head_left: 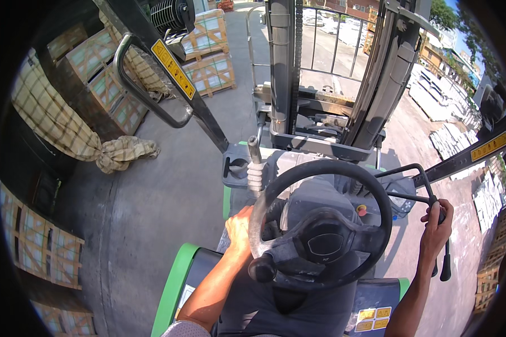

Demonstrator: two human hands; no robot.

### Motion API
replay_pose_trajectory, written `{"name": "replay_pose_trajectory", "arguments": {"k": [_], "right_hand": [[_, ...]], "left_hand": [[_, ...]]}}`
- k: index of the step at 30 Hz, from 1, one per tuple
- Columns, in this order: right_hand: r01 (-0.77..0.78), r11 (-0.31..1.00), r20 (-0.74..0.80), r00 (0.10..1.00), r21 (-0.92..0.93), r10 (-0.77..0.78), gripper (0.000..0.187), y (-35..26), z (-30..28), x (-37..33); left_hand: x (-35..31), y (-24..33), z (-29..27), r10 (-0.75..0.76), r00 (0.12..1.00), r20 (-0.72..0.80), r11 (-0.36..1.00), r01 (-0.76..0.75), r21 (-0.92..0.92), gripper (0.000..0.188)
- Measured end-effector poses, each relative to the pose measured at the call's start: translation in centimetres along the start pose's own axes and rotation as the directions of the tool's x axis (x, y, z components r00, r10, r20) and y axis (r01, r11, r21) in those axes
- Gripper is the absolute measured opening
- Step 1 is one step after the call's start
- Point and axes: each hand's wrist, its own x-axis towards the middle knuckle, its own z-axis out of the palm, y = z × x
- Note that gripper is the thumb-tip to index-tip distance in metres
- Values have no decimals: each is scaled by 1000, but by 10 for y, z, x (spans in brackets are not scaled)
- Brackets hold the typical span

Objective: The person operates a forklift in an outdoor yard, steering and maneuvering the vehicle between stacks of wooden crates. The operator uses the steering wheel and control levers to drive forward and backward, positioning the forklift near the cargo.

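Observation:
I sit behind a black forklift steering wheel [385,224] with a dusty rim. My left hand [239,226] is closed at the left side of the rim, its fingers partly hidden behind it. Just below that hand, a round spinner knob [262,269] sticks up from the wheel. Out to the right, my right hand [436,222] wraps around the black knob of a control lever [413,196]. Another black-knobbed lever [446,268] hangs below that hand. A parking-brake-like lever [254,150] with a pale rubber boot stands left of the wheel.
The forklift mast [284,73] rises ahead, with a load backrest [334,45] beyond. Wooden crates [208,70] are stacked ahead on the left, more crates [42,238] nearer. A tied plaid curtain [56,118] hangs at left. White slabs [430,92] lie outside on the right.

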Motion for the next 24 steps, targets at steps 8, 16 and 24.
{"name": "replay_pose_trajectory", "arguments": {"k": [8,16,24], "right_hand": [[1,1000,-2,1000,-13,-1,23,-13,-28,-18],[12,999,17,1000,-42,-11,25,-10,-49,-36],[7,1000,24,1000,-24,-6,24,-9,-57,-54]], "left_hand": [[-25,14,-28,6,1000,-11,1000,-6,9,25],[-57,15,-32,-13,1000,-29,999,14,41,11],[-65,3,-41,31,999,-42,999,-31,-16,16]]}}
